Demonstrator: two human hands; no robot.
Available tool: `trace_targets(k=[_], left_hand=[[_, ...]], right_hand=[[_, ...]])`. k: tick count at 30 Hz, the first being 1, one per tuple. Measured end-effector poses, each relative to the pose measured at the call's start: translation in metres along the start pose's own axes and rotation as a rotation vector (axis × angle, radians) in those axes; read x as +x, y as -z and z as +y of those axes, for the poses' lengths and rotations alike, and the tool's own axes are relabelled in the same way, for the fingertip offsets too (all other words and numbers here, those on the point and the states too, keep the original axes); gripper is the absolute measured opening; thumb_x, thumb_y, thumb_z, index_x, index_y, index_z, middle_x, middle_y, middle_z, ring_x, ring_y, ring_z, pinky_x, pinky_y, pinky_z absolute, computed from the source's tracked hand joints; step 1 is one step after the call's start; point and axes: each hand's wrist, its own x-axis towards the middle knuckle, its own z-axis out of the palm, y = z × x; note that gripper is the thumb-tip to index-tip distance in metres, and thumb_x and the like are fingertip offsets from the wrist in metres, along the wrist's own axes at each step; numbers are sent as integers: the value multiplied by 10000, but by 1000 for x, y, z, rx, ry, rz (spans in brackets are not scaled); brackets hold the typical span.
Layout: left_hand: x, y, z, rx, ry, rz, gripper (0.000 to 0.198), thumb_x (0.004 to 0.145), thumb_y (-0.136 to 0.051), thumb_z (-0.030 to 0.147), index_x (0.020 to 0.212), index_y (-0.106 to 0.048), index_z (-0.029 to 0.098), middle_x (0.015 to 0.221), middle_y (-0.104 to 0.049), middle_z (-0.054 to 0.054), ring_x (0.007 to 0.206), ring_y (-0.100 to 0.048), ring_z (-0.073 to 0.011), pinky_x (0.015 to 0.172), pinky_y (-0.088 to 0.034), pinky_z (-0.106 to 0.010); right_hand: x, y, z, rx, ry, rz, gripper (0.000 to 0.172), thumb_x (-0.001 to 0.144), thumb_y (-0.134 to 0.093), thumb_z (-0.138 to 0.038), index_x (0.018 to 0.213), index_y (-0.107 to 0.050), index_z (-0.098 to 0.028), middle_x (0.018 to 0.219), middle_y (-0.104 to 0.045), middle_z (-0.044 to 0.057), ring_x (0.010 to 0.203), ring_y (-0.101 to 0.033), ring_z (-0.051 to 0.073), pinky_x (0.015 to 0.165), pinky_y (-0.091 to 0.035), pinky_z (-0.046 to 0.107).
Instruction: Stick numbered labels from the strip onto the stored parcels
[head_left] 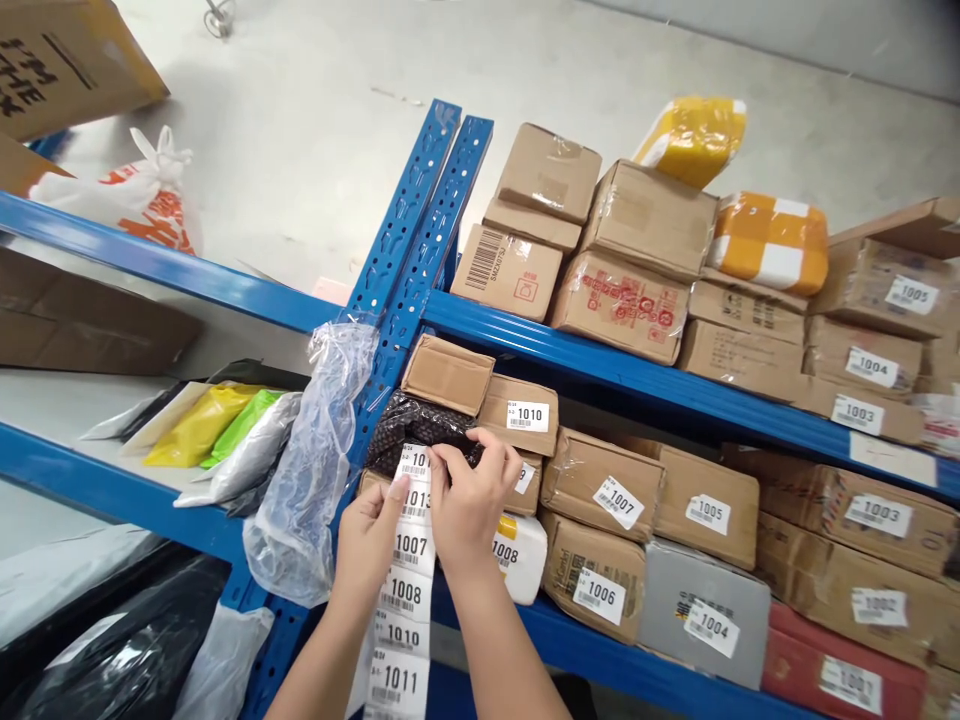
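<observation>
Left hand (367, 530) and right hand (474, 500) both pinch a paper strip (405, 592) of printed labels, thumbs and fingers closed on it near its upper end. The left thumb presses the left edge beside 1013; the right hand grips the top label at its right corner, covering the end of that number. Below them the strip hangs down past 1007, 1008, 1010 and 1011, just right of the foot of the blue post (411, 215).

Close on the right of the post, behind the fingers, lies a black parcel (405, 415) with a small box (448, 375) on top; whether the strip touches the parcel I cannot tell. Next outward from the post comes box 1010 (495, 408), above another box whose label is mostly hidden by the right hand, and below that a white parcel (527, 585) marked 1008. Farther right of the post stand box 1007 (592, 465) over box 1006 (570, 545), then box 1005 (720, 480) over a grey box (667, 580) marked 1004.

Against the left side of the post hangs a clear plastic sheet (300, 490). Beyond it, left of the post, lie yellow (196, 425) and green (244, 425) parcels.
</observation>
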Motion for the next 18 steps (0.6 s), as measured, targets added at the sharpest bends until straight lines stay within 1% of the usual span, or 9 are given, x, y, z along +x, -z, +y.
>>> trace_targets(k=[1,3,6,8,10,12,14,16,18], left_hand=[[-2,1,-2,79,-40,60,479,736,-590,584,543,-413,183,487,-390,59,468,-344,-83,445,-284,-188],[-8,3,-8,208,-116,152,507,748,-572,574,510,-338,193,484,-319,65,483,-305,-83,446,-262,-190],[-20,6,-19,272,-171,217,512,714,-622,531,492,-301,200,479,-291,68,484,-294,-85,450,-272,-194],[-27,9,-25,240,-204,245,478,729,-610,511,489,-340,198,476,-314,64,473,-309,-88,445,-284,-196],[-30,12,-26,193,-236,265,426,766,-573,501,516,-428,190,484,-359,56,472,-340,-94,449,-305,-195],[-28,15,-23,157,-259,260,401,794,-545,500,554,-505,181,504,-420,42,491,-383,-104,468,-337,-195],[-23,17,-17,133,-267,225,410,800,-540,510,565,-542,176,524,-465,26,515,-418,-114,489,-362,-200],[-18,17,-10,99,-252,185,426,789,-553,527,556,-553,171,529,-481,17,528,-435,-122,499,-377,-205],[-14,17,-6,57,-198,158,426,775,-570,542,572,-573,168,529,-488,13,533,-443,-128,495,-383,-209]], right_hand=[[0,-1,1,0,5,9,132,839,-595,-193,750,-693,-197,1036,-504,110,1011,-413,278,861,-419,491],[-2,-4,3,5,15,20,124,835,-597,-181,761,-695,-195,1053,-486,110,1024,-419,279,869,-430,491],[-4,-7,6,13,34,30,111,831,-600,-165,779,-693,-197,1047,-472,104,1022,-439,266,861,-451,466],[-5,-8,8,10,58,31,112,836,-599,-171,893,-686,-209,1070,-466,108,1029,-452,261,861,-457,459],[-4,-6,9,-3,72,38,235,838,-606,-205,1072,-627,-210,1111,-463,126,1046,-463,266,864,-458,466],[-1,-3,11,-36,67,36,345,822,-632,-254,1156,-566,-197,1138,-472,145,1063,-469,283,872,-450,486],[6,-1,15,-31,28,-7,383,802,-656,-296,1154,-551,-191,1127,-509,144,1051,-485,289,872,-448,485],[14,2,19,58,-39,-76,341,815,-636,-306,1126,-553,-194,1066,-564,115,1003,-526,260,853,-465,438],[22,6,23,172,-105,-138,213,836,-597,-277,1034,-582,-201,979,-608,72,927,-572,217,805,-486,368]])
